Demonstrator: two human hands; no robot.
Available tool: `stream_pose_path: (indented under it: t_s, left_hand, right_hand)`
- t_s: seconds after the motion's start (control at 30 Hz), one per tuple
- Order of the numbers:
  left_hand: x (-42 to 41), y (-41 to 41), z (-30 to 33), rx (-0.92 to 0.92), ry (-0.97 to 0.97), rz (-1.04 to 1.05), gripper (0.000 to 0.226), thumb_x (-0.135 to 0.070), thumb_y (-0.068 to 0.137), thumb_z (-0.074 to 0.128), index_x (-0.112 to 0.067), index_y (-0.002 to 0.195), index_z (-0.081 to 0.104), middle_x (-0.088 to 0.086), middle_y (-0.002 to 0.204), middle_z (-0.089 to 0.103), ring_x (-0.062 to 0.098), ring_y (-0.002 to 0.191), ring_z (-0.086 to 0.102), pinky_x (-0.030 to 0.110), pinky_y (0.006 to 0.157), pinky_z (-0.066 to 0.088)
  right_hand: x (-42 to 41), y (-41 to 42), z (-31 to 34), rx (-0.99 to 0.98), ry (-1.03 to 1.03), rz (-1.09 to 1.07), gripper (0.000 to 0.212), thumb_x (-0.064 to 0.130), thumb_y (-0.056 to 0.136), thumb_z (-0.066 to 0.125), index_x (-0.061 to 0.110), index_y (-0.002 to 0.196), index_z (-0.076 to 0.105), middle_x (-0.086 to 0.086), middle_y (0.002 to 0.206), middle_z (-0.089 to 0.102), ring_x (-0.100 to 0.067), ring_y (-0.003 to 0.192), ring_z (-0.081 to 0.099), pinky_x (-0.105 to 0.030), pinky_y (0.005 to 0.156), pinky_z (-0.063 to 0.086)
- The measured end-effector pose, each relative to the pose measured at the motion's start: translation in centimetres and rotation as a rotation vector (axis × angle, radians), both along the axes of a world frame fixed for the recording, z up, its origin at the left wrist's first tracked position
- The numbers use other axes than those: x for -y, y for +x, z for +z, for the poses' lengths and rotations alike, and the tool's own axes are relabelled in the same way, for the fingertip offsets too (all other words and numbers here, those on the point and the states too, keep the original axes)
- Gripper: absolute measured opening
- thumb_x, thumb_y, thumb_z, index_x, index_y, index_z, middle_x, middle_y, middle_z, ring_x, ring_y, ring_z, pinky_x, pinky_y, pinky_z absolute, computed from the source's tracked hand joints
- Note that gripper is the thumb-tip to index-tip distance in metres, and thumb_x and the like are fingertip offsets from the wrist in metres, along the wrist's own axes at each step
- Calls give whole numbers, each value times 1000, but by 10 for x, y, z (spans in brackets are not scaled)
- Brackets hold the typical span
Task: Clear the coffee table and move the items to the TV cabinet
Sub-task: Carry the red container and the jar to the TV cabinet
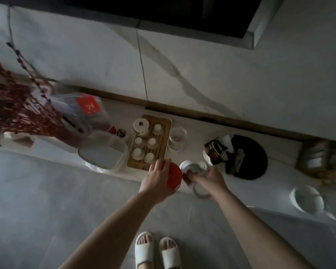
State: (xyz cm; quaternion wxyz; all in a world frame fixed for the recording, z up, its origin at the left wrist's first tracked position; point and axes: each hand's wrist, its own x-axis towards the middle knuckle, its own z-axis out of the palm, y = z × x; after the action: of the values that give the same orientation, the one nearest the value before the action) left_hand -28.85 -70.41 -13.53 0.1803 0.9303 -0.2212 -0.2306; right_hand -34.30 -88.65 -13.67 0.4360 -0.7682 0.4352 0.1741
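I stand at the low white TV cabinet (182, 121) under a marble wall. My left hand (157, 177) grips a red round container (175, 175) at the cabinet's front edge. Beside it, my right hand (208, 177) holds a white cylindrical item (188, 166) with a grey loop (201, 193) hanging below it. Both hands are close together, just in front of a wooden tea tray (163, 121) carrying several small white cups and a lidded white vessel.
Left of the tray lie a white divided dish (103, 152), a clear bag with a red label (87, 105) and red dried flowers (12, 105). A glass cup (177, 138), a dark round tray (246, 156), white bowls (306, 199) and a basket (318, 158) stand to the right. Grey floor lies below.
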Motion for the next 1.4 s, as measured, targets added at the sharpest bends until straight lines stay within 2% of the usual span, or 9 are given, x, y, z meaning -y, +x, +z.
stream_pose_path:
  t_s: [0.07,0.2,0.4,0.67,0.9,1.03,1.1,1.23,1.4]
  left_hand:
    - [10,7,-21,-5,4,-44,101,-49,66,76,-28,144,15,-2,140,26,23,129,32,39,93,48]
    - [20,22,-57,-9,32,-115,101,-41,66,79,-27,144,16,0,140,25,23,130,30,39,95,46]
    - [23,43,-90,-32,63,-154,99,-34,66,79,-30,143,17,4,138,27,25,129,30,41,96,45]
    - [35,57,-113,30,37,-223,101,-36,67,79,-26,145,16,-2,141,30,21,129,33,41,96,45]
    - [42,61,-117,77,14,-211,102,-35,67,79,-25,146,15,-3,145,29,20,133,31,39,96,45]
    - [42,62,-118,86,-5,-197,101,-36,66,80,-26,145,17,-4,143,30,19,131,33,39,93,46]
    - [42,64,-119,88,-13,-199,101,-37,66,80,-26,145,17,-4,143,29,19,131,33,39,94,46]
    - [44,68,-118,74,-11,-216,101,-35,67,80,-25,145,16,-2,145,29,20,134,32,42,96,45]
    - [50,64,-116,49,10,-221,100,-32,68,81,-25,145,17,0,146,27,23,135,29,44,98,45]
  right_hand:
    - [4,4,-14,62,-133,123,84,61,49,79,17,116,53,-7,115,54,-20,99,55,-31,80,48]
    - [10,17,-43,193,-399,369,92,61,57,77,15,128,42,-12,125,43,-26,115,46,-35,92,46]
    - [13,49,-79,220,-493,522,97,61,63,73,10,135,33,-13,133,41,-27,122,43,-36,98,41]
    - [20,75,-110,150,-447,365,81,62,64,72,12,122,45,-11,121,48,-26,110,50,-36,85,44]
    - [23,80,-119,130,-345,238,78,58,77,64,12,135,41,-11,136,42,-27,126,41,-40,100,40]
    - [28,87,-118,139,-255,193,68,40,91,55,15,146,27,-11,151,28,-26,139,28,-37,109,30]
    - [30,89,-117,148,-214,123,66,28,93,56,19,148,21,-7,154,22,-24,142,25,-37,110,29]
    - [34,88,-118,191,-215,-37,60,7,93,52,20,146,27,-6,152,29,-24,137,34,-34,104,37]
    - [41,86,-121,199,-238,-93,46,5,93,51,15,137,42,-8,142,43,-24,126,47,-22,82,37]
